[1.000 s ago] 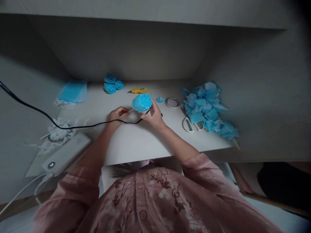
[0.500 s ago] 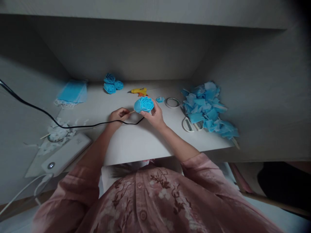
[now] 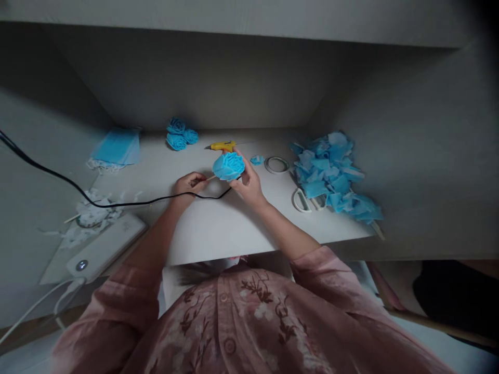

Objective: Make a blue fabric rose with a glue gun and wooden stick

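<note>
No text, brand or number can be read with certainty. On the white power bank, a small round display is lit, and bright figures are shown in it, but they are too small and blurred to be made out. Faint grey marks are printed near the far end of the same casing; their wording cannot be deciphered.

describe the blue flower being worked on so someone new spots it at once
Start at the white desk and look over its middle. The left hand holds a thin stick leading to the blue flower, and the right hand touches its other side. Unlike the three bunched blue flowers at the back, it is held up.
</note>
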Motion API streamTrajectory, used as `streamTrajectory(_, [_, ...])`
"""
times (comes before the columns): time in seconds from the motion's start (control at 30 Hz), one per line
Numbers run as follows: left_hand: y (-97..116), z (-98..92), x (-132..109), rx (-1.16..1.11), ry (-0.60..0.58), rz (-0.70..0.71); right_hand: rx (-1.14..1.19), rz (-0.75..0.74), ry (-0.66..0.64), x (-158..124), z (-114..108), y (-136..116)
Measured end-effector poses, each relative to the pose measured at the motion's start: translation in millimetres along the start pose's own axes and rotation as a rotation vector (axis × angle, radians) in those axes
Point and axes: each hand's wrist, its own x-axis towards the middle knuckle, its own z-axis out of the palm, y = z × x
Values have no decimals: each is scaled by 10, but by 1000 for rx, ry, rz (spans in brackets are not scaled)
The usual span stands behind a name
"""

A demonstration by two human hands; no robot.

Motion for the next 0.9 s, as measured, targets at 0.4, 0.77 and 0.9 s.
streamTrajectory(0.4, [-26, 18, -12, 40, -7, 6, 0, 1, 43, -29, 25, -154])
streamTrajectory(0.77, [33, -19, -35, 76, 186, 48, -214, -129, 178, 78, -130, -279])
streamTrajectory(0.9, [41, -17, -15, 101, 220, 44, -339, -186, 152, 110, -209, -315])
